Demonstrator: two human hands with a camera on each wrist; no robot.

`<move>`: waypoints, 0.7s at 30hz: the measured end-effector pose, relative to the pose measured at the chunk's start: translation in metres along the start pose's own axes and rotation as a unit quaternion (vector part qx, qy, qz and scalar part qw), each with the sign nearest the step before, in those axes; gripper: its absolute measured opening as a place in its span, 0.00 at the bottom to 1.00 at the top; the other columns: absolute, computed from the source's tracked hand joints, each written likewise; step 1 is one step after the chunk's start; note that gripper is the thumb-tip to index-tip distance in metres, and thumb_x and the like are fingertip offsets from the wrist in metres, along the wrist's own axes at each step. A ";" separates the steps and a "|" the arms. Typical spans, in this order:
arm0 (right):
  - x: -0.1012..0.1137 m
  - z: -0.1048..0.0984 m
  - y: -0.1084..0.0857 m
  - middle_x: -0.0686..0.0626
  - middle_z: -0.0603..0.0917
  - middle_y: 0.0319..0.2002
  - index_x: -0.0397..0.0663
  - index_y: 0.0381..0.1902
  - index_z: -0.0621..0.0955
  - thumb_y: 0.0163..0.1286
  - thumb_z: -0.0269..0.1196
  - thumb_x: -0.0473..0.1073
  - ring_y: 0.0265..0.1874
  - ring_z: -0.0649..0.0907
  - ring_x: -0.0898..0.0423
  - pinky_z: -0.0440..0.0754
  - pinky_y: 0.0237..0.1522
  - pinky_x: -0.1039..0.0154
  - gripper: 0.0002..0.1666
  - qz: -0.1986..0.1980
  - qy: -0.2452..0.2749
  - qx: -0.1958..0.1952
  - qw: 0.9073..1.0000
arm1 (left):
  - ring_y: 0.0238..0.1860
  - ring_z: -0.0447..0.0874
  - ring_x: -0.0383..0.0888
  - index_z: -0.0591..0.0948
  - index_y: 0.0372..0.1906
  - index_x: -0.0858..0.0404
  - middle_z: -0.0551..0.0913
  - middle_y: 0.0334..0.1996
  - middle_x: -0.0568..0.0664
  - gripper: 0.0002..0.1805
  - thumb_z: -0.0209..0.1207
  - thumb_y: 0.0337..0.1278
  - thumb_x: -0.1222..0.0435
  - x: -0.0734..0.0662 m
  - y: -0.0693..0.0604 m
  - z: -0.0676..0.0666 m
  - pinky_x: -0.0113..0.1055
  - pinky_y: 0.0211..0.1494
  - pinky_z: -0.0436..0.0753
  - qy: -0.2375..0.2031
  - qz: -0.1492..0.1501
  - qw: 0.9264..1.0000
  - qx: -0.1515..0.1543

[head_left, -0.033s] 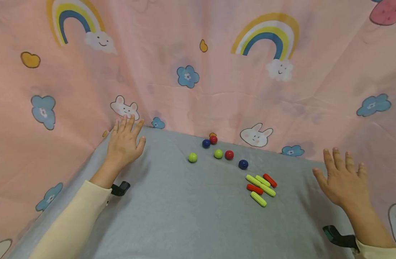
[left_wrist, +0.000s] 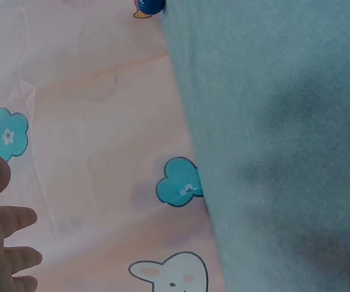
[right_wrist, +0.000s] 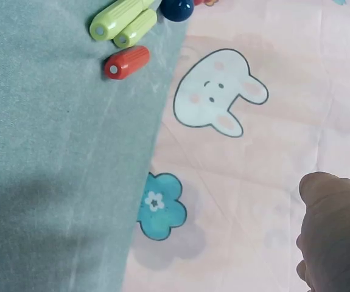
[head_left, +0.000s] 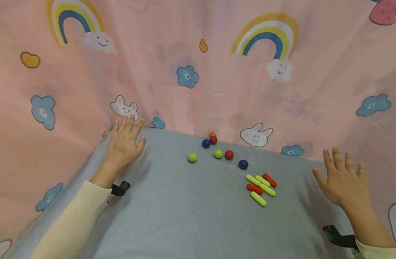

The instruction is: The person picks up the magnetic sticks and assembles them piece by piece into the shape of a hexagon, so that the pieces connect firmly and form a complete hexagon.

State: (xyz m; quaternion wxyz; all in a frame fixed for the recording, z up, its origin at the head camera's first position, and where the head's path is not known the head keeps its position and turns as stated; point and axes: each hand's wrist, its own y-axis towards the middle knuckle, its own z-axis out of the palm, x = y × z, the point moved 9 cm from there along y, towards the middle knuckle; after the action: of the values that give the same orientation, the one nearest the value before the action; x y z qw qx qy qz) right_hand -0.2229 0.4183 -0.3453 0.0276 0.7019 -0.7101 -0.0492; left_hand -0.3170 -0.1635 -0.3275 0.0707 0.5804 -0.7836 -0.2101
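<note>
Sticks (head_left: 258, 199) and balls (head_left: 218, 154) lie untouched between left fingers (head_left: 130, 124) and right fingers (head_left: 338, 160).

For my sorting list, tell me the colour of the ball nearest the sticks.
That ball is dark blue; it shows best in the head view.

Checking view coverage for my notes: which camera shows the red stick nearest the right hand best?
Right wrist view: the red stick appears whole and largest, its pale end dot visible. The head view shows it whole but smaller; left wrist view doesn't show it.
</note>
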 end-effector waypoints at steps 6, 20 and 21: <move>0.001 0.002 -0.003 0.33 0.32 0.74 0.45 0.76 0.34 0.75 0.38 0.66 0.71 0.33 0.29 0.27 0.65 0.29 0.48 -0.003 0.001 -0.005 1.000 | 0.75 0.47 0.65 0.64 0.71 0.61 0.56 0.73 0.66 0.31 0.45 0.66 0.54 -0.003 0.001 0.001 0.59 0.75 0.43 -0.002 0.002 1.000 0.004; 0.004 0.001 -0.008 0.33 0.34 0.74 0.45 0.76 0.35 0.74 0.39 0.67 0.71 0.32 0.29 0.27 0.65 0.29 0.49 0.007 -0.008 -0.012 1.000 | 0.75 0.45 0.64 0.64 0.72 0.61 0.54 0.73 0.66 0.32 0.45 0.67 0.53 -0.009 -0.001 0.002 0.58 0.76 0.39 -0.001 0.012 1.000 -0.001; 0.004 0.001 -0.008 0.33 0.33 0.74 0.46 0.76 0.35 0.74 0.39 0.67 0.71 0.33 0.29 0.27 0.65 0.29 0.49 0.007 -0.007 -0.013 1.000 | 0.75 0.45 0.64 0.63 0.72 0.61 0.54 0.74 0.66 0.32 0.45 0.67 0.52 -0.010 -0.002 0.002 0.57 0.76 0.39 0.001 0.012 1.000 -0.002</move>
State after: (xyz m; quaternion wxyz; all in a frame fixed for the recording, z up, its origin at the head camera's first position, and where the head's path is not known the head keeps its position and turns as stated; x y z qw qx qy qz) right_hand -0.2154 0.4143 -0.3471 0.0317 0.6960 -0.7145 -0.0635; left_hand -0.3125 -0.1547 -0.3286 0.0746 0.5707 -0.7903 -0.2101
